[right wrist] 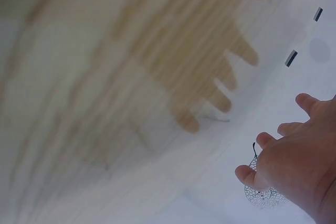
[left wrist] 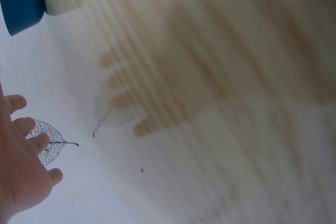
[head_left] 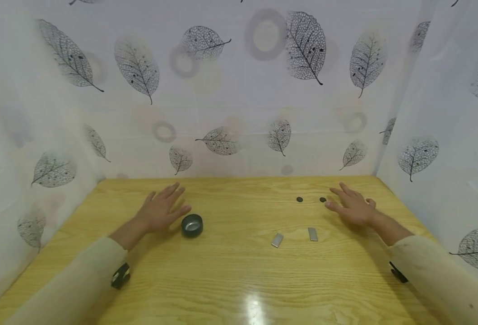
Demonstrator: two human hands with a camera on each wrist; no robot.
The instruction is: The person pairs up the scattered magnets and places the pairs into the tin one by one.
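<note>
My left hand (head_left: 159,212) is spread over the left side of the table, palm down, holding nothing. Right by its thumb stands a small dark round bowl (head_left: 192,225), upright, with a grey inside. In the left wrist view the bowl (left wrist: 21,3) looks blue at the upper corner, above the left hand (left wrist: 23,161). On the other side, my right hand (head_left: 353,208) hovers with loosely spread fingers and nothing in them. One small dark disc (head_left: 322,199) lies at its fingertips; another disc (head_left: 299,199) lies to the left. Nearer me are two flat silver rectangular pieces, one tilted (head_left: 277,240), one straighter (head_left: 313,234).
The wood-grain table (head_left: 230,271) runs back to a white leaf-print curtain (head_left: 239,90), which also closes in both sides. Dark straps or devices (head_left: 120,276) sit at the cuffs of both pale sleeves (head_left: 72,280). Light glares off the table's near middle.
</note>
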